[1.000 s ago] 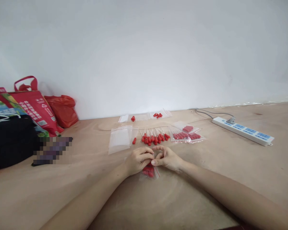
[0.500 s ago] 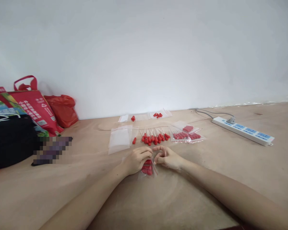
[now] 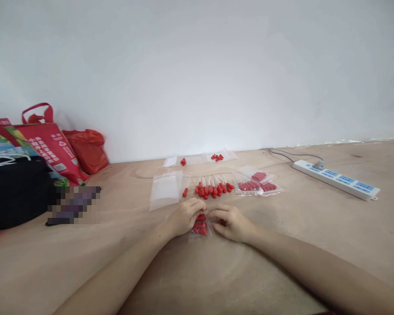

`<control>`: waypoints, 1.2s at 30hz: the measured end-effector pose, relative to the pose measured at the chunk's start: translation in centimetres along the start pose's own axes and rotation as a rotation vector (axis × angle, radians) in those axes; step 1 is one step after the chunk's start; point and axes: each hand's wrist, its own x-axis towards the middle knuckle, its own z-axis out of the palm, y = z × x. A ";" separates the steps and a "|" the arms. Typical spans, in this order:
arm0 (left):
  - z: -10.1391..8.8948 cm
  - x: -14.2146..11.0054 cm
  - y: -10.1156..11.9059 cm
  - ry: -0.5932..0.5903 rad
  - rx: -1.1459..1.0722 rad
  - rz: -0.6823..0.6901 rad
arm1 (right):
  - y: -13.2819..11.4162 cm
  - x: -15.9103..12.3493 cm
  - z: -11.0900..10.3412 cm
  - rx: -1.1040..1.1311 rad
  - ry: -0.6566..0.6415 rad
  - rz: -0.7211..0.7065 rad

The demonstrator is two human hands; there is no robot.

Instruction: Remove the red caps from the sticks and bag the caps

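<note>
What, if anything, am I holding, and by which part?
Your left hand grips a clear bag of red pieces near its far edge; for the right hand, I can't tell.

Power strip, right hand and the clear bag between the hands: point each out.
Power strip [image 3: 336, 178], head view: middle of its top face.
Right hand [image 3: 235, 222], head view: back of it.
Clear bag [image 3: 200, 228], head view: its red-filled middle.

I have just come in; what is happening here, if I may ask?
A person's left hand is over a transparent bag of red pieces; the right hand has curled fingers beside it, contact unclear. Just beyond lie loose red-tipped sticks, with flat bags to their left and filled bags to their right.
</note>
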 end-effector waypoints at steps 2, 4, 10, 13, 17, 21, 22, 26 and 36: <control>-0.1 0.0 0.0 -0.006 0.017 0.010 | 0.3 0.1 0.0 -0.214 0.057 -0.189; -0.2 0.1 -0.1 -0.023 0.045 0.050 | 0.5 0.3 0.0 -0.379 0.090 -0.311; -0.4 0.2 -0.7 -0.022 0.145 0.267 | 0.6 0.5 -0.2 -0.554 0.120 -0.413; -0.3 0.3 -0.6 0.029 0.199 0.364 | 0.5 0.5 -0.2 -0.583 0.106 -0.433; -0.5 0.6 -0.1 -0.019 0.265 0.442 | 0.2 0.7 -0.4 -0.613 0.044 -0.478; -1.2 0.8 0.0 -0.154 0.309 0.442 | 0.3 0.7 -0.5 -0.588 -0.094 -0.504; -1.4 0.7 -0.1 -0.171 0.307 0.425 | 0.4 0.7 -0.6 -0.575 -0.130 -0.500; -1.8 0.4 -0.9 -0.151 0.228 0.323 | 0.6 0.5 -1.1 -0.519 -0.166 -0.399; -2.5 -1.4 0.6 -0.156 -0.065 -0.185 | 0.5 0.6 -1.4 -0.043 -0.210 -0.132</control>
